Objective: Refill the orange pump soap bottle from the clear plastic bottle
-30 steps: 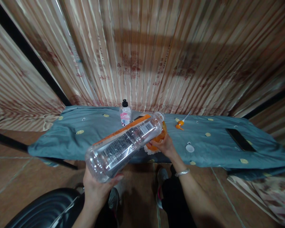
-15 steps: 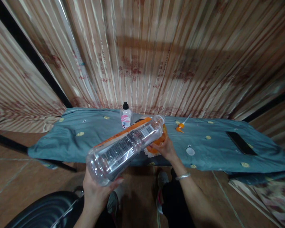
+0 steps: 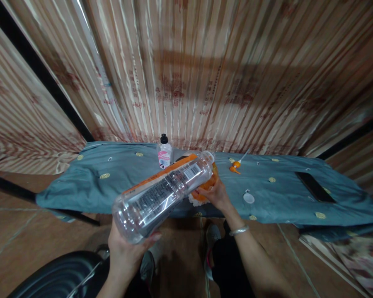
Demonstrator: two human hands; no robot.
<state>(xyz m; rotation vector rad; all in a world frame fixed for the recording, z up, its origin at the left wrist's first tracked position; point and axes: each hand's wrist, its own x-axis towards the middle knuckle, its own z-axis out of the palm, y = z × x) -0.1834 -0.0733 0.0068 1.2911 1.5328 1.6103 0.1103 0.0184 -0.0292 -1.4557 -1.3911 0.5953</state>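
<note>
A large clear plastic bottle (image 3: 163, 198) with an orange-edged label and barcode slants across the middle of the view, its uncapped-looking neck pointing up and right. My left hand (image 3: 126, 246) is closed around its base end. Behind the bottle's neck, my right hand (image 3: 216, 193) grips an orange bottle (image 3: 202, 194), which the clear bottle partly covers. The mouth of the orange bottle is hidden, so I cannot tell whether the two necks touch. To the right, an orange pump head (image 3: 235, 166) with a thin tube lies on the teal cloth (image 3: 264, 194).
A small bottle (image 3: 164, 155) with a black cap and pink label stands at the back. A round white cap (image 3: 249, 198) and a dark phone-like slab (image 3: 314, 187) lie to the right. A black ridged stool (image 3: 62, 275) is at lower left; a curtain (image 3: 186, 82) hangs behind.
Almost nothing differs: both hands keep their hold and the clear bottle stays at about the same slant. The whole view has shifted very slightly.
</note>
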